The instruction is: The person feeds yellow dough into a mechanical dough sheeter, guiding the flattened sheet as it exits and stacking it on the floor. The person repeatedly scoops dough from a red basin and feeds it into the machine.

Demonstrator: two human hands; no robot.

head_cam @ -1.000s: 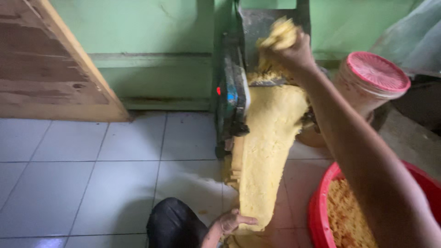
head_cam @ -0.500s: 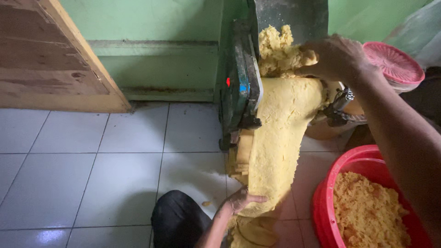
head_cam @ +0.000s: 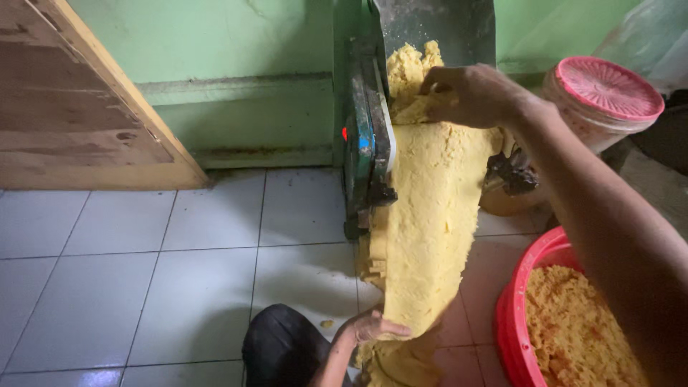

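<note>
A long sheet of yellow dough (head_cam: 430, 229) hangs down the front of a green rolling machine (head_cam: 364, 136). My right hand (head_cam: 469, 93) rests on the crumbly dough lumps (head_cam: 408, 68) piled in the machine's metal chute at the top, fingers curled over them. My left hand (head_cam: 369, 326) cups the lower end of the sheet near the floor, where folded dough gathers. My dark-clad knee (head_cam: 283, 347) is beside that hand.
A red basin (head_cam: 512, 315) with crumbly yellow dough stands at the lower right. A plastic jar with a pink lid (head_cam: 602, 93) sits behind it. A wooden board (head_cam: 79, 107) leans against the green wall at left. White floor tiles (head_cam: 143, 272) spread below.
The view has shifted so the machine sits lower and more central. My right hand dropped from the top of the chute onto the dough lumps. My left hand rose slightly under the sheet.
</note>
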